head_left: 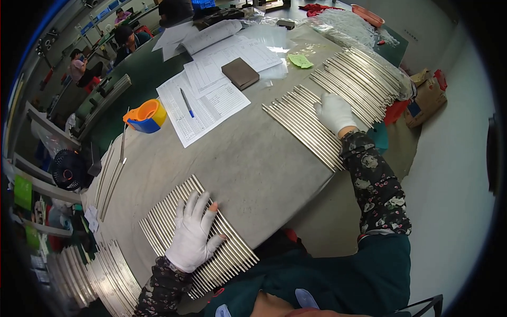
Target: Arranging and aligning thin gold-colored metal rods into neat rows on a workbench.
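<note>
My left hand (193,235), in a white glove with a bare thumb tip and another fingertip showing, lies open on a flat row of silvery metal rods (169,216) near the front edge. Its fingers are spread along the rods and its thumb stands apart. Further off to the right, my right hand (336,114), also white-gloved, rests with bent fingers on a second row of metal rods (301,124). Its fingertips are partly hidden. Just beyond that hand, a thicker pile of similar rods (364,79) reaches toward the table's right edge.
Papers (211,108) bearing a pen (186,102) and a brown block (240,73) lie at the back. A yellow-and-blue tape dispenser (147,117) stands at left. More rods (113,274) lie at lower left. A cardboard box (426,98) stands beyond the right edge. People sit far back.
</note>
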The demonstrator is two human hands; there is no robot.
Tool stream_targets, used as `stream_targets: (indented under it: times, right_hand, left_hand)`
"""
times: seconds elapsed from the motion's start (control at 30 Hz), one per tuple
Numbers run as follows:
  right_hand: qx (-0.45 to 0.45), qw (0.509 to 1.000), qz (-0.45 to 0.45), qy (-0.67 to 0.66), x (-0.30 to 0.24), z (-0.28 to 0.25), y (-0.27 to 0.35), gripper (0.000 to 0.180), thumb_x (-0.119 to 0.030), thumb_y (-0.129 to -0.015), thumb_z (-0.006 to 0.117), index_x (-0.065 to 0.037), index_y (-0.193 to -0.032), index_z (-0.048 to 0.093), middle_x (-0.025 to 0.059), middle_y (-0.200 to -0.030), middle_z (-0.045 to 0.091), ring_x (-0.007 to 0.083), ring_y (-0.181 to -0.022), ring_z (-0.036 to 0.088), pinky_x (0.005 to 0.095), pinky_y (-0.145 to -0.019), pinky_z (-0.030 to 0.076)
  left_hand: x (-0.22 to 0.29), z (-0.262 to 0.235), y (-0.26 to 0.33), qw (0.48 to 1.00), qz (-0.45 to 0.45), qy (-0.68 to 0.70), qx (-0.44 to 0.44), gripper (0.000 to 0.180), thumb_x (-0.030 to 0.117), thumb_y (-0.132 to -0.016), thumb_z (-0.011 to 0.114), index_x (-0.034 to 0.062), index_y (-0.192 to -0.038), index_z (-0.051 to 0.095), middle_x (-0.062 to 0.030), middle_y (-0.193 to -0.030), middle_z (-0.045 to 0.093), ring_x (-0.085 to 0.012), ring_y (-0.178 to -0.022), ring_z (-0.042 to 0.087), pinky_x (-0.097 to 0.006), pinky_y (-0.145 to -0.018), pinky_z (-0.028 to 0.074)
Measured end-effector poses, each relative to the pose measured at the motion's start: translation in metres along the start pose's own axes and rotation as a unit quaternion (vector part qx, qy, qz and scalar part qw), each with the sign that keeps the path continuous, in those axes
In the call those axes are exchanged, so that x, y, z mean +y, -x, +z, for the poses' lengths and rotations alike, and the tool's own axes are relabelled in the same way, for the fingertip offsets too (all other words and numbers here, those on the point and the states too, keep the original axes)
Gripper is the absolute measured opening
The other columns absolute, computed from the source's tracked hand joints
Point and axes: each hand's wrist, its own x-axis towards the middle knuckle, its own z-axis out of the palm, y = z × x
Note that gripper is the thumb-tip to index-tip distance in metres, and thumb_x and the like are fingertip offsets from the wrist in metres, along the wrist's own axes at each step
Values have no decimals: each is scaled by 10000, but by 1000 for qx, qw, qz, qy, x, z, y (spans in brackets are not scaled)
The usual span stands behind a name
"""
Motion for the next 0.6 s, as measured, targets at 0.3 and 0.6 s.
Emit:
stream_targets:
  times: [0.3, 0.6]
  right_hand:
    - [-85, 979, -145, -114, -58, -22, 69, 268, -258, -834, 563, -7, -928, 565, 188, -883, 593, 361, -874, 585, 450, -768, 473]
    - [-35, 980, -170, -99, -33, -19, 66, 315, -341, -848, 580, -47, -960, 565, 142, -901, 581, 311, -852, 602, 415, -692, 515]
  left_hand:
    - [32, 25, -92, 994, 100, 25, -25, 724, 483, -835, 536, 65, -1382, 312, -267, -1413, 229, -461, -1316, 210, -627, -1022, 212]
    - [47, 54, -119, 995, 92, -36, -9, 764, 634, -808, 449, 139, -1381, 351, -228, -1435, 236, -478, -1329, 160, -736, -952, 14]
